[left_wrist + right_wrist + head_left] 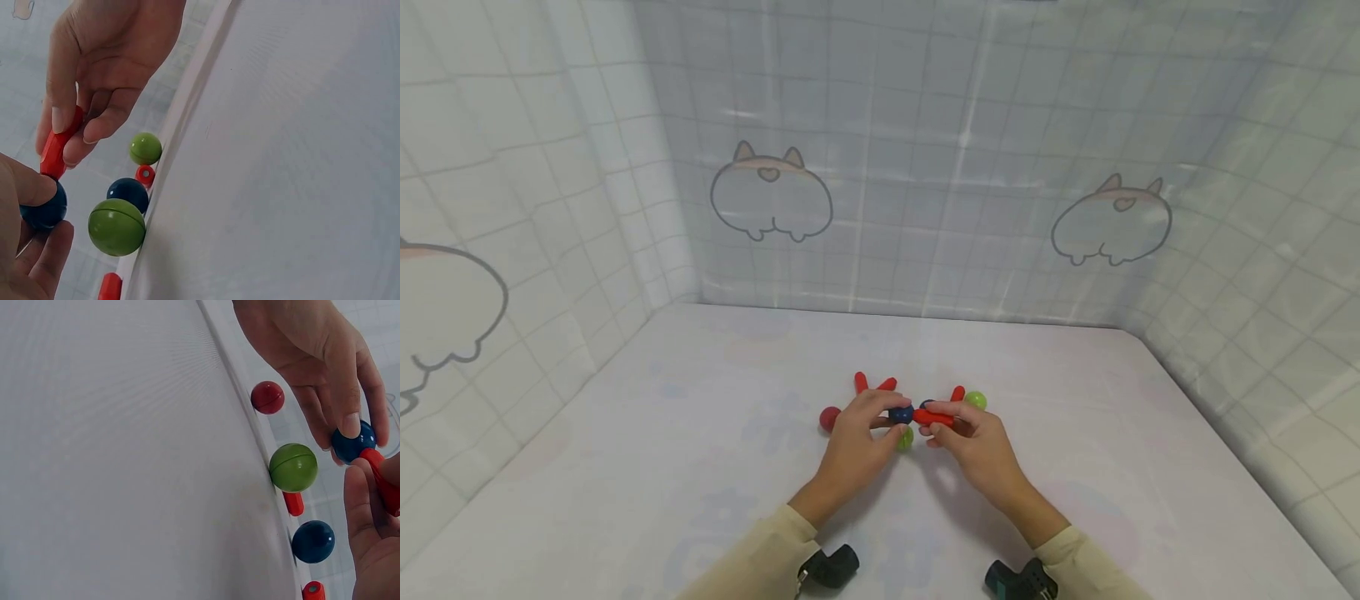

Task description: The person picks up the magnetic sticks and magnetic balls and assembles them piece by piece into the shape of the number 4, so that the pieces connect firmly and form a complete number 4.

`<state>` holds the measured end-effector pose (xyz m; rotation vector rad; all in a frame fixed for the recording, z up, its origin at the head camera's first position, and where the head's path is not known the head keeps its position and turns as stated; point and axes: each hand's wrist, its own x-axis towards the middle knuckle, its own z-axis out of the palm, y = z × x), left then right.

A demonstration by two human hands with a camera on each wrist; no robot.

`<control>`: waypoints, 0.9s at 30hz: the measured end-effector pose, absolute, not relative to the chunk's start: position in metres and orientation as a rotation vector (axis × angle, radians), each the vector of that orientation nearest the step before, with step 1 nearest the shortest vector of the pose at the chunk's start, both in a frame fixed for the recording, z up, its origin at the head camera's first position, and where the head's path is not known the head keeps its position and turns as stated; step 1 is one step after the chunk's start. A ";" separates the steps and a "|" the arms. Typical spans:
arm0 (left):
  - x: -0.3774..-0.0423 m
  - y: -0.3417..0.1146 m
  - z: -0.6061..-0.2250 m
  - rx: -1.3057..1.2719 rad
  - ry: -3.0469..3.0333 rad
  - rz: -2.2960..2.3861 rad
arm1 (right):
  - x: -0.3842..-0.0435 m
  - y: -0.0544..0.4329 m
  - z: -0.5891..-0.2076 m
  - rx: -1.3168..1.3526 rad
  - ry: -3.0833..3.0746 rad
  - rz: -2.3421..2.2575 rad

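Ball (900, 414) and stick (934, 417), one blue and one red, are touching a bit below the middle of the head view, right between your hands. The stick is lying side to side, its long way running left to right, with its left end pressing on the ball's right side. Whether the tip is sitting in a hole, you can't tell from here. Your left hand (859, 433) is nearer the ball and is pinching it, thumb on the near side, fingers on the far side. Your right hand (981, 450) is pinching the stick with thumb and fingers. Both hands are slanting up and in from the bottom of the frame, and seem to be holding things off the table (685, 500). A green ball (905, 438) is showing just below the blue one.
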<state>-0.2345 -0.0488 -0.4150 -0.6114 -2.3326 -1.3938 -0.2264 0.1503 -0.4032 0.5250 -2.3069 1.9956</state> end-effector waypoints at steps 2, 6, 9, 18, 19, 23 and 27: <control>-0.234 -0.049 -0.414 -0.615 -2.335 -1.387 | -0.227 0.150 -0.403 0.531 -2.315 1.980; -0.234 -0.048 -0.414 -0.617 -2.333 -1.383 | -0.226 0.149 -0.402 0.500 -2.324 1.985; -0.234 -0.048 -0.413 -0.625 -2.315 -1.392 | -0.226 0.149 -0.402 0.456 -2.326 2.000; -0.236 -0.052 -0.416 -0.574 -2.279 -1.464 | -0.227 0.148 -0.403 0.417 -2.348 1.990; -0.237 -0.052 -0.416 -0.568 -2.280 -1.465 | -0.226 0.148 -0.403 0.416 -2.354 1.988; -0.237 -0.052 -0.416 -0.548 -2.288 -1.470 | -0.227 0.148 -0.403 0.414 -2.360 2.002; -0.236 -0.052 -0.416 -0.538 -2.295 -1.474 | -0.227 0.149 -0.405 0.402 -2.368 2.023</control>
